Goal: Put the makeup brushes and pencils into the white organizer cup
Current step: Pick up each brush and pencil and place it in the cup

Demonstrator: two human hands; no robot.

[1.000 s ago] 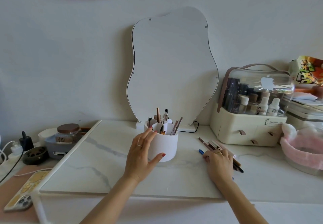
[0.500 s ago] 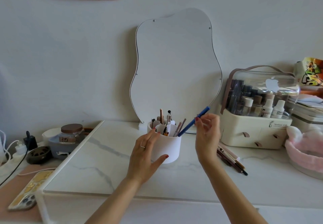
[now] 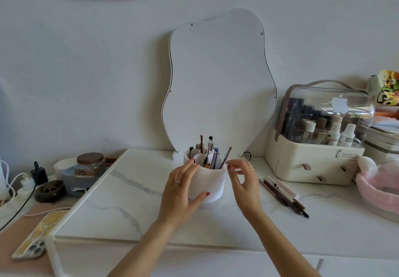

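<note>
The white organizer cup (image 3: 212, 181) stands on the marble top in front of the mirror, with several brushes and pencils upright in its compartments, among them a blue pencil (image 3: 216, 155). My left hand (image 3: 183, 190) wraps the cup's left side, thumb on its front. My right hand (image 3: 244, 181) hovers just right of the cup's rim, fingers apart and holding nothing. Several dark and pink pencils (image 3: 282, 194) lie in a loose bundle on the marble to the right of my right hand.
A wavy mirror (image 3: 218, 82) leans on the wall behind the cup. A cream cosmetics case (image 3: 313, 166) stands at the right, a pink fluffy item (image 3: 380, 181) beyond it. At the left are a jar (image 3: 89, 164), cables and a phone (image 3: 38, 238).
My right hand picked the blue pencil from the pile, carried it to the cup and released it there. My left hand stayed on the cup.
</note>
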